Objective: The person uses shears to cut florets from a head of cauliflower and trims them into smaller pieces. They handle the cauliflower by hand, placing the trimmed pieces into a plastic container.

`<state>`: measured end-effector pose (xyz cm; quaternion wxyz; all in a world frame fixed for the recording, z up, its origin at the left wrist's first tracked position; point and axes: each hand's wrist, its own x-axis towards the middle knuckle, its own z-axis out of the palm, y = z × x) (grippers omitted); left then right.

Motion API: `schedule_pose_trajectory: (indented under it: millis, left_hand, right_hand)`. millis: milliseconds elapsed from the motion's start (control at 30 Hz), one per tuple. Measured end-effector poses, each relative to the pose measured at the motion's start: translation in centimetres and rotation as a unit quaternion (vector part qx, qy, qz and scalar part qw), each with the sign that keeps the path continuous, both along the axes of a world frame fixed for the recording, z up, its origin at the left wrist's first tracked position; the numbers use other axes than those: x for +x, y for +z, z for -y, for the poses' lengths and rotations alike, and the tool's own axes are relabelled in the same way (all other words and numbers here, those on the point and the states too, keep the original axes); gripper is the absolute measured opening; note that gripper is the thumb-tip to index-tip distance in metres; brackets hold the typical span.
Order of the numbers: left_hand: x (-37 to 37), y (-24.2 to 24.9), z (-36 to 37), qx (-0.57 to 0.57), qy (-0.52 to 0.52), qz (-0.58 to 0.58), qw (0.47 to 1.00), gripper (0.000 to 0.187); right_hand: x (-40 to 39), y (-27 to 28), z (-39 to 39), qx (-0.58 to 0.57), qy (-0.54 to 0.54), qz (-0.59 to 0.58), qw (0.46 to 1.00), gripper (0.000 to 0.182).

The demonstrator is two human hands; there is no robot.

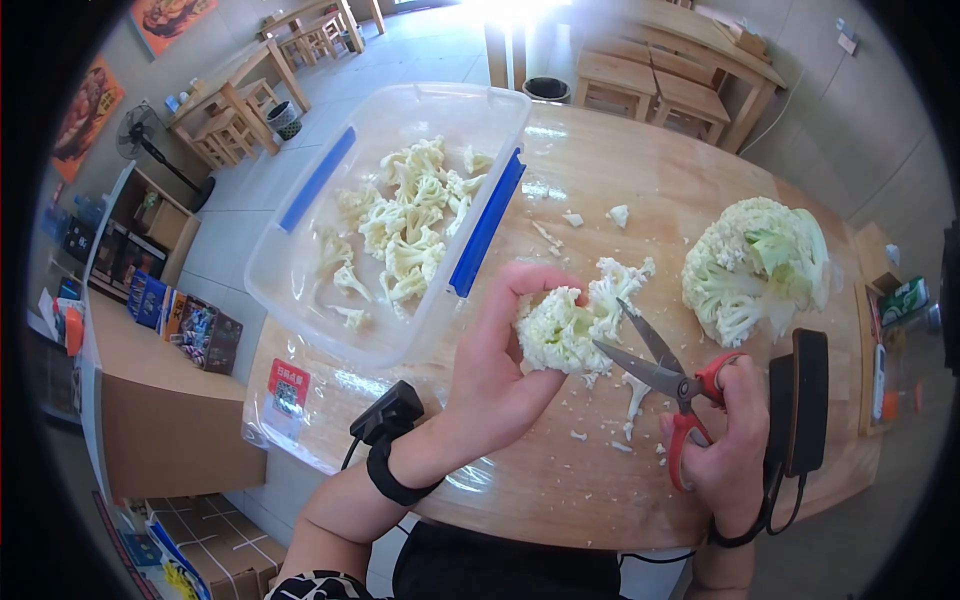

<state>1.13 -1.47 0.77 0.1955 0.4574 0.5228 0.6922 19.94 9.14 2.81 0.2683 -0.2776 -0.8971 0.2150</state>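
Note:
A piece of cauliflower point(560, 335) is gripped between the thumb and fingers of my left hand point(505, 365), above the table. My right hand point(728, 430) has its fingers through the red handles of a pair of scissors point(668, 375). The blades are apart, their tips at the right side of the held piece. Farther right, a large cauliflower head point(750, 265) with pale green leaves rests on the table. Several cut florets point(410, 215) lie in a clear plastic box point(400, 345) with blue side clips, left of my left hand.
Small cauliflower crumbs and a loose stem piece point(636, 398) are scattered over the wooden table point(560, 490). A red QR-code card point(290, 385) lies at its left edge. A wooden tray point(868, 350) with packets stands at the right edge. Wooden tables and stools stand behind.

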Motion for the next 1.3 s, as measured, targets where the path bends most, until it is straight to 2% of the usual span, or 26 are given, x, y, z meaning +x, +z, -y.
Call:
schedule_pose_trajectory:
  millis: [200, 267, 300, 367, 400, 467, 500, 567, 600, 667, 700, 767, 900, 1000, 1067, 1167, 1300]
  left_hand:
    - [-0.5, -0.4, -0.1, -0.005, 0.026, -0.076, 0.997, 0.043]
    - [-0.6, -0.7, -0.1, -0.010, 0.017, -0.166, 0.986, 0.041]
    - [-0.5, -0.6, -0.1, -0.010, 0.014, -0.166, 0.986, 0.041]
    - [-0.2, -0.4, 0.1, -0.077, 0.005, -0.122, 0.990, 0.039]
    - [-0.1, -0.5, 0.0, -0.077, 0.004, -0.123, 0.989, 0.039]
    - [-0.1, -1.0, -0.4, -0.065, 0.021, -0.011, 0.998, 0.045]
    - [-0.2, -0.9, -0.4, -0.065, 0.022, -0.012, 0.998, 0.045]
    - [-0.3, -0.8, -0.5, -0.047, 0.031, 0.011, 0.998, 0.050]
    - [-0.1, -0.5, -0.5, -0.046, 0.034, 0.012, 0.998, 0.050]
    - [0.3, 0.5, -0.3, -0.053, 0.016, 0.047, 0.997, 0.050]
    - [0.3, 0.4, -0.3, -0.051, 0.022, 0.050, 0.997, 0.050]
    - [0.2, 0.4, -0.2, -0.029, -0.021, 0.085, 0.996, 0.051]
    - [0.1, 1.0, 0.1, -0.019, -0.046, 0.135, 0.990, 0.053]
    - [-0.2, 1.1, 0.1, -0.006, -0.076, 0.181, 0.980, 0.052]
    - [-0.3, 1.0, 0.0, 0.040, -0.081, 0.242, 0.966, 0.050]
    - [-0.4, 1.2, 0.2, 0.092, -0.078, 0.297, 0.947, 0.051]
    - [-0.4, 1.3, 0.4, 0.103, -0.075, 0.319, 0.939, 0.051]
  right_hand:
    - [0.0, -0.1, 0.1, 0.044, -0.046, 0.021, 0.998, 0.035]
    - [-0.1, 0.0, 0.2, 0.040, -0.040, 0.010, 0.998, 0.034]
    - [-0.1, 0.1, 0.3, 0.041, -0.043, 0.010, 0.998, 0.034]
    - [0.0, 0.0, 0.4, -0.020, -0.066, 0.029, 0.997, 0.032]
    - [0.1, -0.2, 0.4, -0.020, -0.067, 0.028, 0.997, 0.032]
    - [0.2, -0.5, 0.2, -0.085, -0.057, 0.030, 0.994, 0.028]
    - [0.3, -0.3, 0.0, -0.085, -0.057, 0.029, 0.994, 0.028]
    - [0.6, 0.4, -0.5, -0.217, -0.076, 0.099, 0.968, 0.027]
    - [0.5, 0.3, -0.6, -0.217, -0.074, 0.100, 0.968, 0.027]
    - [0.3, 0.0, -0.8, -0.119, -0.103, 0.046, 0.987, 0.029]
    - [0.5, -0.1, -1.0, -0.117, -0.098, 0.050, 0.987, 0.029]
    - [1.1, -0.3, -1.3, -0.319, -0.027, -0.024, 0.947, 0.032]
    - [1.2, 0.0, -1.0, -0.345, 0.007, 0.008, 0.938, 0.031]
    - [1.2, 0.1, -0.8, -0.378, 0.029, -0.049, 0.924, 0.034]
    - [1.2, 0.9, -0.7, -0.400, 0.058, 0.036, 0.914, 0.036]
    - [1.1, 0.9, -0.8, -0.349, 0.087, 0.072, 0.930, 0.037]
    - [0.8, 0.0, -0.5, -0.281, 0.122, 0.084, 0.948, 0.036]
